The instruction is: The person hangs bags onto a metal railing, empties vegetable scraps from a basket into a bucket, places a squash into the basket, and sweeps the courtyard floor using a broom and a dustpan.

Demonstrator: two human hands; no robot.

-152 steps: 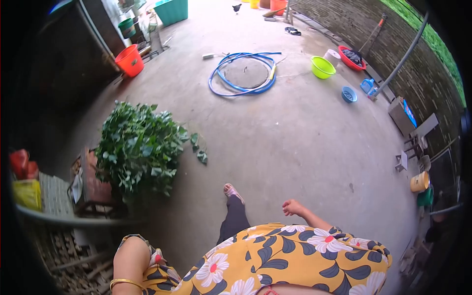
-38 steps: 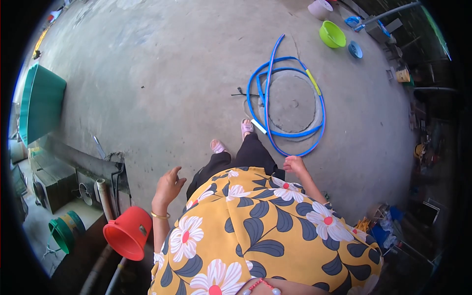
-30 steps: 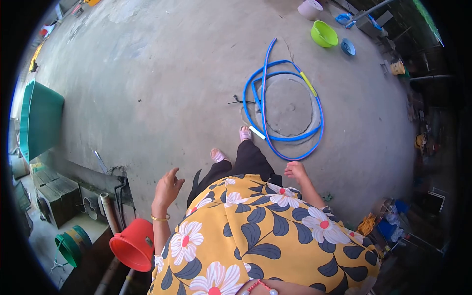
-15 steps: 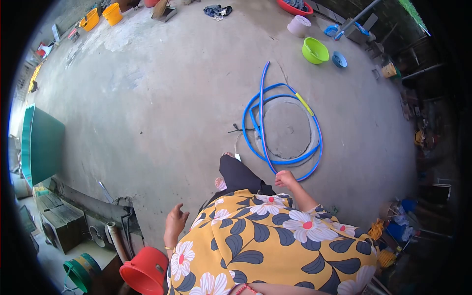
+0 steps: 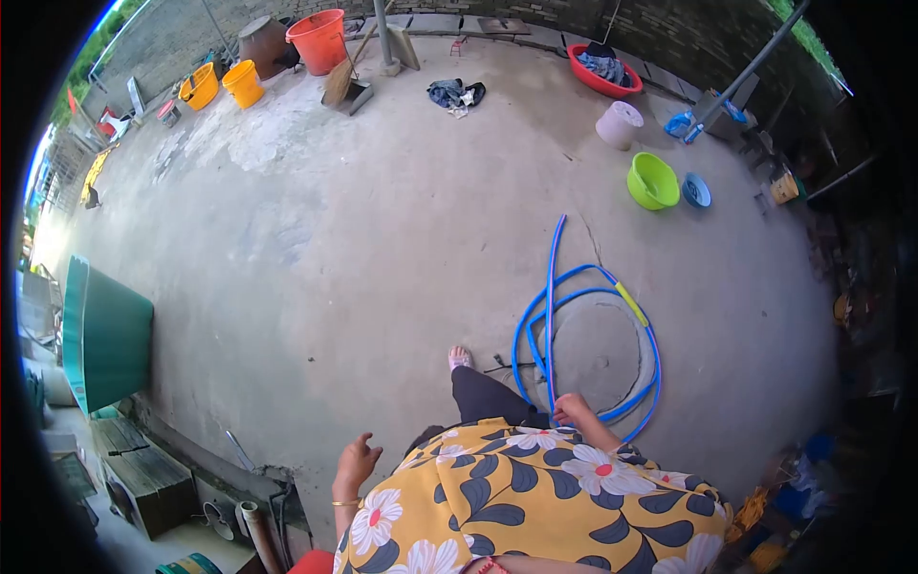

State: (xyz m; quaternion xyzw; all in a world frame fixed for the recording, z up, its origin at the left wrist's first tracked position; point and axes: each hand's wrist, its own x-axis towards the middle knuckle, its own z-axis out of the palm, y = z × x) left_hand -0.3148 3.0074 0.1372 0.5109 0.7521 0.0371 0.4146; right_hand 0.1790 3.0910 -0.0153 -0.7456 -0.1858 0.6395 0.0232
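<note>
– Blue hose [image 5: 550, 325] has slid lower in view since half a second back; our right hand [image 5: 572, 409] now overlaps its near side. Red bucket [image 5: 313, 562] has dropped almost out at the bottom edge, and the orange bucket [image 5: 316, 43] up top now shows nearly whole.
– Are we touching the hose?
– Doesn't look like it. It lies coiled on the concrete floor [image 5: 382, 239], looped around the round slab [image 5: 601, 335], loose end pointing away from us. Our hand just crosses it in view, seemingly well above.
– Hand states?
– Our left hand [image 5: 357, 463]: half spread, thumb apart from the fingers, nothing in it. Right one: loosely curled, nothing showing, but the palm is hidden, so we can't tell for sure.
– Meaning for the work?
– We read it as walking, no handling under way. One sandalled foot [image 5: 460, 358] is out front, left of the coil. Lime basin [image 5: 654, 182] and small blue basin [image 5: 696, 190] sit side by side beyond.
</note>
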